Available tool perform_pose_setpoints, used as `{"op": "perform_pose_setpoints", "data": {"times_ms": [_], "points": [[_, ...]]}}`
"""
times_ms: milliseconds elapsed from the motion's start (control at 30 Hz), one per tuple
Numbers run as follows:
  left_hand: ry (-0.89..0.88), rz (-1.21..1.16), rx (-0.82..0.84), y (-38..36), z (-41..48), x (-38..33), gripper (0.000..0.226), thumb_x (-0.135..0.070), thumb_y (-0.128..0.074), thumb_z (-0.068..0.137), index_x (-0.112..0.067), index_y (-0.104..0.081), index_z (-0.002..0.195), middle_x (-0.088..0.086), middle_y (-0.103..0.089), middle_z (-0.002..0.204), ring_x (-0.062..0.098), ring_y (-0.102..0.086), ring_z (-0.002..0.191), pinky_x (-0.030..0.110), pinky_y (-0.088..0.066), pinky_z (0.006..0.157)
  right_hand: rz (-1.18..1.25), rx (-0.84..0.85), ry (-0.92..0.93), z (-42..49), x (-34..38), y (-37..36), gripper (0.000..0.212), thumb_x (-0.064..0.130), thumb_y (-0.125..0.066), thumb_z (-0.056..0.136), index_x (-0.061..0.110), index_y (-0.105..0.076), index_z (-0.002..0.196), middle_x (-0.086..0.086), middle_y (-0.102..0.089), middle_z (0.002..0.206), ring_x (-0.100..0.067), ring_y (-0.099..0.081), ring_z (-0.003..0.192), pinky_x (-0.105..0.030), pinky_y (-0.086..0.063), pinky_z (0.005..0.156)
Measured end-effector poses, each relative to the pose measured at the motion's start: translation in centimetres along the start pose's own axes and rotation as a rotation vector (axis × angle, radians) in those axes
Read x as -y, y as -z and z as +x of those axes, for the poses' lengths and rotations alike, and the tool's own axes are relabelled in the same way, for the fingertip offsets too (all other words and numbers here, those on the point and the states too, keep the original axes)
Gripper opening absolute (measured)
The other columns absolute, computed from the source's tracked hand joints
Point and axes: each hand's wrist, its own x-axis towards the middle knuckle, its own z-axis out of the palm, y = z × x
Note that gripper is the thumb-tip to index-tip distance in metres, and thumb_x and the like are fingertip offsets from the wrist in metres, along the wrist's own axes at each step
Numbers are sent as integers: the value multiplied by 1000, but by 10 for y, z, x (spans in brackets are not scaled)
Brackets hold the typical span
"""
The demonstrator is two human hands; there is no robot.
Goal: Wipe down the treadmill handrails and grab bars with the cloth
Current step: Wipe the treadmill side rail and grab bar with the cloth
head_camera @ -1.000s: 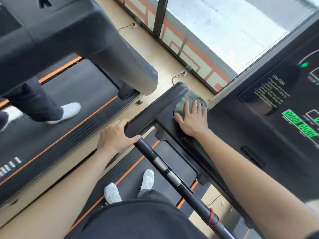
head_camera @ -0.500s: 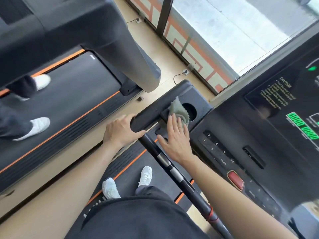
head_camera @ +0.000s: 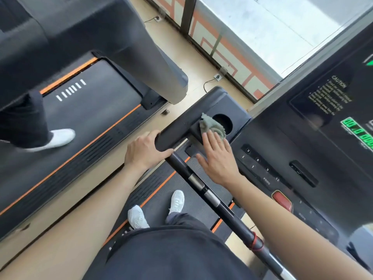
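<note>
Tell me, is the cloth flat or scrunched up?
Scrunched up. The cloth bunches in wrinkled peaks under the right hand, beside the round cup hole.

left hand (head_camera: 145, 152): grips handrail (head_camera: 177, 128) end
right hand (head_camera: 219, 160): flat, fingers (head_camera: 210, 138) pressing cloth (head_camera: 210, 125)
cloth: beside cup hole (head_camera: 224, 121)

Cloth (head_camera: 211, 125) partly covered by right hand (head_camera: 219, 160); handrail (head_camera: 181, 126) end hidden in grip of left hand (head_camera: 144, 151); green display (head_camera: 357, 132) cut by right edge; caution label (head_camera: 331, 96) print illegibly blurred; grab bar (head_camera: 228, 211) runs off bottom edge.
</note>
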Motion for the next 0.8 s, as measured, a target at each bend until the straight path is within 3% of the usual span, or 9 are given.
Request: {"op": "perform_pose_setpoints", "data": {"times_ms": [100,200,367,467,600,733,800], "points": [[-6,-4,-1,0,0,0,74,-77,-66,71,-33,-56,129,-4,-66,111,28,-66,103,39,-52,83,-18,8,-114,16,-5,10,80,65,-23,94,12,-29,154,-14,-45,149,-34,-38,139,-47,-23,119],[-12,4,-8,1,1,-1,73,-75,-68,72,-31,-56,130,-4,-66,113,28,-66,104,39,-51,83,116,88,-202,42,-1,21,86,70,-20,91,11,-25,154,-17,-57,132,-34,-48,128,-47,-26,114],[-6,13,-4,2,0,-3,72,-74,-68,73,-32,-56,130,-4,-66,112,28,-66,104,39,-51,83,381,139,-402,84,23,23,92,73,-27,93,15,-6,160,-21,-38,152,-33,-29,144,-49,-15,120],[-1,10,-2,3,-2,-4,70,-73,-68,73,-33,-56,129,-5,-66,110,27,-66,103,39,-51,82,447,84,-510,95,33,17,95,75,-26,91,15,-2,160,-24,-33,153,-37,-25,144,-51,-9,121],[3,16,-8,3,-3,-5,71,-73,-68,73,-33,-56,130,-5,-65,109,26,-66,102,38,-50,80,378,40,-376,69,24,16,87,71,-24,95,14,-12,160,-18,-45,140,-33,-36,135,-46,-18,117],[-13,13,-17,3,-2,-4,70,-72,-70,74,-31,-56,130,-4,-65,106,27,-66,99,37,-49,79,17,-34,-146,34,-11,10,80,68,-16,97,14,-32,153,-13,-61,116,-32,-53,113,-44,-32,105],[-13,13,-16,3,-2,-3,72,-73,-69,74,-31,-56,131,-4,-65,108,27,-66,101,38,-50,80,-105,-49,-78,30,-31,10,77,65,-14,99,14,-39,150,-12,-66,111,-31,-56,109,-43,-33,105]]}}
